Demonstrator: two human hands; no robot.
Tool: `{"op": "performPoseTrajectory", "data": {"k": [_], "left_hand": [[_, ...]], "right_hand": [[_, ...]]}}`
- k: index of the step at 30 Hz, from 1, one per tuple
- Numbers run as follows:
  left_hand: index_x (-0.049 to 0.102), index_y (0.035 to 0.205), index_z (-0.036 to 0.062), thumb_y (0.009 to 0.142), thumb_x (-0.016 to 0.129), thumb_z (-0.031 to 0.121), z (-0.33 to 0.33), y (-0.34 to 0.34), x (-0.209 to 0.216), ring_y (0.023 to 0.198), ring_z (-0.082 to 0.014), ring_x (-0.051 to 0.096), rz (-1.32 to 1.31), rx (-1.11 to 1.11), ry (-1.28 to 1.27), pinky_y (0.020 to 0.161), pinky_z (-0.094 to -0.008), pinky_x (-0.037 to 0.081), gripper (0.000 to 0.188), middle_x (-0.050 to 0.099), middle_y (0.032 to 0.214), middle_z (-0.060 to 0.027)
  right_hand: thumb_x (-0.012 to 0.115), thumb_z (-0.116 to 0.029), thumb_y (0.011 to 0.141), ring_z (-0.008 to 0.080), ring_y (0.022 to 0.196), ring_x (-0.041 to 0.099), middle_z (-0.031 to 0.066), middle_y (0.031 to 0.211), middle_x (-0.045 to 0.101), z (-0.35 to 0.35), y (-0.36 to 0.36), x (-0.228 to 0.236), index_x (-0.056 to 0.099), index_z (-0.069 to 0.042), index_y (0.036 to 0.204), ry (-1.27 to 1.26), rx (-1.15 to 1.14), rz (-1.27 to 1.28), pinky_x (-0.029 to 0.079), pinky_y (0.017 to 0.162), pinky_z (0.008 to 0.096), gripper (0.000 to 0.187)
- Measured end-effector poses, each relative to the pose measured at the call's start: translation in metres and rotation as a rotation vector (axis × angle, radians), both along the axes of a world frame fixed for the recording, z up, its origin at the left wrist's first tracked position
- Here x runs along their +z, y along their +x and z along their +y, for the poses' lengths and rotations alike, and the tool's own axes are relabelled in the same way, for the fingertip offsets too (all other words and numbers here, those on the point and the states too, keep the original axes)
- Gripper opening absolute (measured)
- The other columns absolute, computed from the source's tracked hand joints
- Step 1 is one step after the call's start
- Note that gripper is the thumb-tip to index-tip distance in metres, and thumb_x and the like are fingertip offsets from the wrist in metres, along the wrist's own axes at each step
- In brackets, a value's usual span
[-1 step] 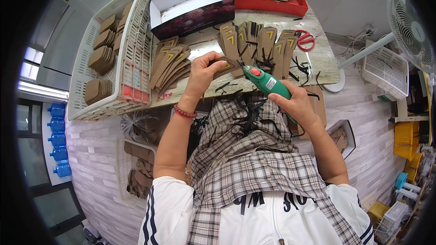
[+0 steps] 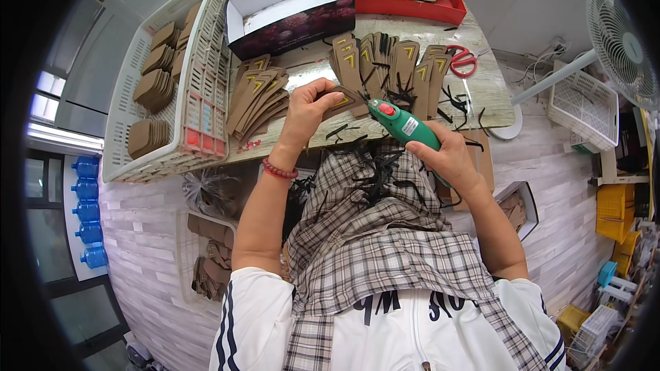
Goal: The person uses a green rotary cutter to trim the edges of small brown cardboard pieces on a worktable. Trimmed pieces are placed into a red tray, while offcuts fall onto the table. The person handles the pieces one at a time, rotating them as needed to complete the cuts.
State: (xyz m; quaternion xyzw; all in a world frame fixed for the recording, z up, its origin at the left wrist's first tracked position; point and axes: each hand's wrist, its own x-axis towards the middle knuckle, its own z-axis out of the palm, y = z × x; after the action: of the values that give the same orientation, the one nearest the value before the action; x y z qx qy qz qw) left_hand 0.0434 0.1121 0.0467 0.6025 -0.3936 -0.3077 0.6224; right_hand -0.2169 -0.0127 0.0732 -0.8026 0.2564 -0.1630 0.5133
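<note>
My left hand (image 2: 313,110), with a red beaded bracelet at its wrist, pinches a flat brown piece (image 2: 353,101) with a yellow angled mark. My right hand (image 2: 450,156) is wrapped around a green electric cutter (image 2: 407,124) with a red button. The cutter's head is at the right end of the brown piece; whether its blades touch it I cannot tell. Beyond my hands, fanned brown pieces (image 2: 404,62) with yellow marks lie on the table, and another fanned pile (image 2: 256,99) sits to the left. Black strips (image 2: 375,175) are scattered over my plaid apron (image 2: 385,247).
On the table (image 2: 302,77) stand a dark box (image 2: 292,40) with a white inside and a red tray (image 2: 412,5) of brown pieces. Red-handled scissors (image 2: 464,63) lie at the right. A white crate (image 2: 199,75) holds stacked brown pieces. A fan (image 2: 624,48) stands far right.
</note>
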Motion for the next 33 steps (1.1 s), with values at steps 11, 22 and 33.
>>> {"op": "performPoseTrajectory", "data": {"k": [11,22,33], "left_hand": [[0.066,0.086,0.0017,0.086,0.066,0.011,0.008,0.007,0.009,0.07,-0.0031,0.049,-0.161,-0.112,0.224,0.063,-0.019,0.039,0.009,0.058,0.076,0.0052],[0.065,0.108,0.0109,0.078,0.073,0.023,-0.03,0.041,-0.018,0.091,-0.027,0.051,-1.174,0.589,0.134,0.082,-0.0403,0.039,0.034,0.057,0.093,-0.0081],[0.051,0.109,0.0073,0.07,0.073,0.004,-0.087,0.002,-0.067,0.096,-0.0281,0.053,-0.935,0.658,0.116,0.087,-0.0404,0.04,0.045,0.057,0.098,-0.0087]], "right_hand": [[0.075,-0.035,0.081,0.0134,0.059,0.058,0.0091,0.069,0.061,0.0,0.014,-0.007,0.063,0.0,0.103,-0.006,0.008,-0.013,0.047,0.056,0.0295,0.043],[0.073,-0.029,0.084,0.0062,0.05,0.051,0.0019,0.066,0.059,0.01,0.001,-0.025,0.063,0.001,0.105,0.179,-0.171,-0.034,0.042,0.046,0.0244,0.037],[0.072,-0.028,0.085,0.005,0.048,0.049,-0.0001,0.062,0.055,0.006,0.003,-0.035,0.064,0.001,0.101,0.194,-0.24,-0.114,0.04,0.043,0.0227,0.034]]}}
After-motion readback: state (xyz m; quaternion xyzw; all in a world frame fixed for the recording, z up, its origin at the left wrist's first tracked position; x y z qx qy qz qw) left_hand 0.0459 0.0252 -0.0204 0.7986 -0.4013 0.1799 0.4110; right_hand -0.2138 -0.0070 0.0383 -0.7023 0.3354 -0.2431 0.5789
